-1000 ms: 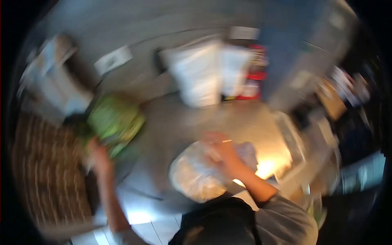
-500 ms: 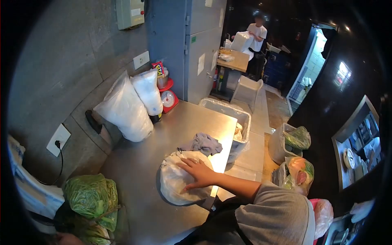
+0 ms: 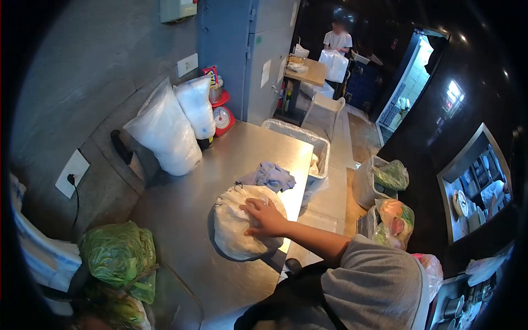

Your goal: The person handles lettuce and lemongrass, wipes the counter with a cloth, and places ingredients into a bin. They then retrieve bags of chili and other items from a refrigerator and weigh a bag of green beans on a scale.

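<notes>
Since half a second ago the right hand [image 3: 268, 217] has barely shifted, its grip open flat on the white bag [image 3: 242, 223] on the table [image 3: 187, 209]; the grey cloth [image 3: 269, 176] lies just beyond. He steadies it; gathering its neck seems next. Left hand unseen.

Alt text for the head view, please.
A person's right hand rests flat on a white bag on a steel table, a grey cloth just beyond it. Bagged greens sit lower left; the left hand is out of view.
</notes>
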{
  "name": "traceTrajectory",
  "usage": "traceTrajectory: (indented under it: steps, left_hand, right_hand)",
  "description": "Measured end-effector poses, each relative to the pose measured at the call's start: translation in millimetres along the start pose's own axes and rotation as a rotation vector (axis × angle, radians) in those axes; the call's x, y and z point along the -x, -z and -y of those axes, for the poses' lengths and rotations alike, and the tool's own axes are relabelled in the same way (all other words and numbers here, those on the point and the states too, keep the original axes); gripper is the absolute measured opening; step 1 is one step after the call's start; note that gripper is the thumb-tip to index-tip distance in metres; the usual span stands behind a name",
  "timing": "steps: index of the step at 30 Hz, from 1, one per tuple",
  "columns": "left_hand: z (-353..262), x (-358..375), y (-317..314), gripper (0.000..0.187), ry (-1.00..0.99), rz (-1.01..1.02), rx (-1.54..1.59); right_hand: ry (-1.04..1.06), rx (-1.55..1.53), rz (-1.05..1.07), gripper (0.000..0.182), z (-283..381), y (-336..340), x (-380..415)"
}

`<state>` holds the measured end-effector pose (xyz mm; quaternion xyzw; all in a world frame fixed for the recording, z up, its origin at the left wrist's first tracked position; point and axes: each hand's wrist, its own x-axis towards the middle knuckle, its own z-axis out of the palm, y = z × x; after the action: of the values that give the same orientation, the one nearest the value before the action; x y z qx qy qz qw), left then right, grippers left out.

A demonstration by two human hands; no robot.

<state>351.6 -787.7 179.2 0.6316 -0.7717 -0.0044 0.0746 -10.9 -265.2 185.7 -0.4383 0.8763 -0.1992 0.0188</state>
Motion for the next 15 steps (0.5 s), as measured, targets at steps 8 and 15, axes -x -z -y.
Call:
traceTrajectory:
  steps: [8,15]
  left_hand:
    - [55.8,-3.1,4.6,0.033,-0.049,-0.056,-0.065]
    - [146.9,71.9,54.4,0.032,-0.278,-0.208,-0.557]
  right_hand:
    - [0.207,0.124,-0.154,0.045,-8.5,-3.5,-6.3]
    - [0.184,-0.174,0.024,0.046,-51.6,-3.4,-16.0]
